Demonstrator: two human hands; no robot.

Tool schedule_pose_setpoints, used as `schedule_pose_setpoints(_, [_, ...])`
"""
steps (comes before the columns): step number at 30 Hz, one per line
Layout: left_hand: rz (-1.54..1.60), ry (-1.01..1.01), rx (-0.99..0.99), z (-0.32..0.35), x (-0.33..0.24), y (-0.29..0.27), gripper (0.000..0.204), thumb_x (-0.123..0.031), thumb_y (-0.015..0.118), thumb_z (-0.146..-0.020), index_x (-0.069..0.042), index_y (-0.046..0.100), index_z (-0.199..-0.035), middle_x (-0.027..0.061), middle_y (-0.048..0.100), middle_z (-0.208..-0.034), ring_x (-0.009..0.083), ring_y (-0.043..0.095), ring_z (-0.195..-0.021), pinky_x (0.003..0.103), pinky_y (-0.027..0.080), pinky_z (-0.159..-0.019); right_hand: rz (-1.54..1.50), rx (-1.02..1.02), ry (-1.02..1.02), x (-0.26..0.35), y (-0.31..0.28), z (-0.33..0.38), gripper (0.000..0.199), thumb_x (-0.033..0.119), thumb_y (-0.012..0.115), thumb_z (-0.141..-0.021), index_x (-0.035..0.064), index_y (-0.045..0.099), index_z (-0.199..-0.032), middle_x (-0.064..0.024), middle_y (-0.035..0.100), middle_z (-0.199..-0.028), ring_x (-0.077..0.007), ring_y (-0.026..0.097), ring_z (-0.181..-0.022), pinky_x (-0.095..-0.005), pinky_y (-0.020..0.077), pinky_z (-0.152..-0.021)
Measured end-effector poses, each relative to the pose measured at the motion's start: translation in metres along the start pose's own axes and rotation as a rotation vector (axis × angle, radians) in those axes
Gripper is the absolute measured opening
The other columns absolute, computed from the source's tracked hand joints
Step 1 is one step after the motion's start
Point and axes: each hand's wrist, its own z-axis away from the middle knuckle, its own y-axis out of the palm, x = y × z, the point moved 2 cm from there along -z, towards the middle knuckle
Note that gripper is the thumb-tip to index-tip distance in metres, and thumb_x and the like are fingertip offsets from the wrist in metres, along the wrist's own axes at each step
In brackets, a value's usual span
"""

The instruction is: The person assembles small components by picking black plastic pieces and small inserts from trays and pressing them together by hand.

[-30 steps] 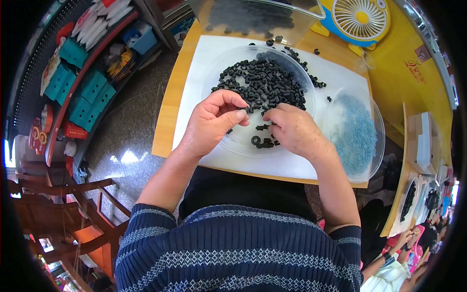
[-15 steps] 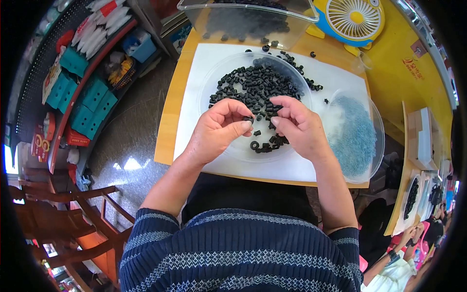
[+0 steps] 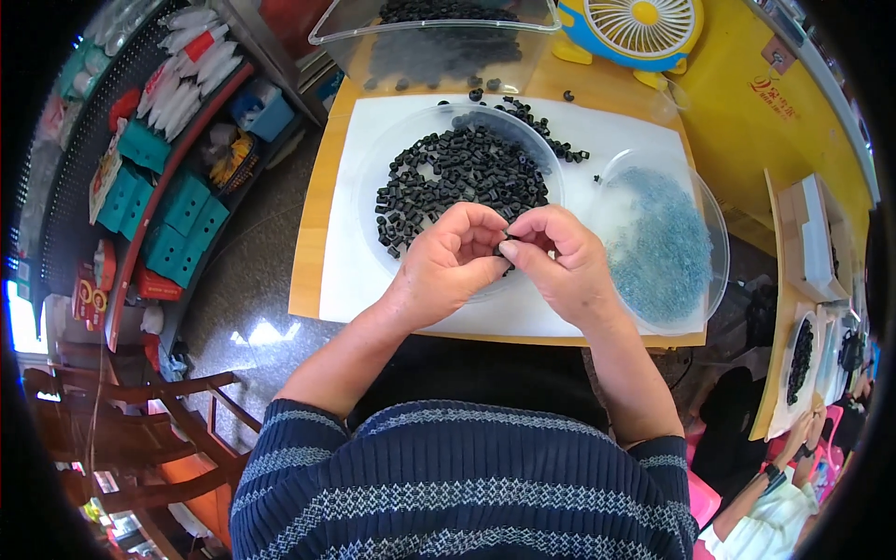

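Over the near edge of a clear round tray [image 3: 366, 201], my two hands meet. My left hand [image 3: 453, 259] is closed in a pinch on a small black piece [image 3: 507, 235], mostly hidden by the fingertips. My right hand [image 3: 560, 264] is pinched at the same spot, thumb and forefinger against the left fingertips; what it holds is hard to see. Many small black ring- and tube-shaped pieces [image 3: 457, 177] lie in the tray beyond my fingers. To the right, a clear round dish [image 3: 719, 271] holds a spread of tiny light-blue bits [image 3: 663, 252].
A clear bin [image 3: 434, 30] of black pieces stands at the back of the table. Loose black pieces [image 3: 551, 135] lie on the white sheet [image 3: 350, 271]. A yellow and blue fan [image 3: 644, 37] is at the far right. Another person's arm [image 3: 756, 495] shows at lower right.
My hands have come together, the right moving left and the left moving slightly right, so the fingertips meet. The view has shifted, moving the table things slightly left.
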Motion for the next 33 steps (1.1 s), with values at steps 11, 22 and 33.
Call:
schedule_pose_setpoints(11, [-0.132,-0.052,-0.035,-0.001,-0.004,0.012,0.03,0.001,0.058,-0.075,-0.002,0.045,-0.102,0.0047,0.052,-0.093,0.01,0.053,-0.087,0.023,0.044,-0.077,-0.313,0.125,0.288,-0.009,-0.024,0.006,0.011,0.006,0.055,-0.079,-0.0005,0.056,-0.089,-0.0043,0.058,-0.076,-0.0096,0.054,-0.066,-0.023,0.0463,-0.061])
schedule_pose_setpoints(22, [-0.016,-0.164,0.022,-0.002,-0.004,0.013,0.03,0.001,0.057,-0.074,-0.003,0.046,-0.101,0.0055,0.055,-0.093,0.0114,0.054,-0.085,0.025,0.045,-0.074,-0.368,0.169,0.293,-0.017,-0.029,0.01,0.01,0.002,0.058,-0.076,-0.0003,0.058,-0.086,-0.0037,0.058,-0.073,-0.0089,0.054,-0.066,-0.0219,0.0451,-0.061])
schedule_pose_setpoints(33, [0.062,-0.206,0.065,0.0,-0.004,0.013,0.03,0.001,0.057,-0.074,-0.002,0.046,-0.102,0.0058,0.055,-0.09,0.0112,0.054,-0.08,0.025,0.047,-0.069,-0.308,0.159,0.232,-0.014,-0.028,0.013,0.009,0.002,0.059,-0.075,0.0015,0.062,-0.083,-0.0022,0.06,-0.078,-0.0072,0.054,-0.073,-0.0201,0.0434,-0.065])
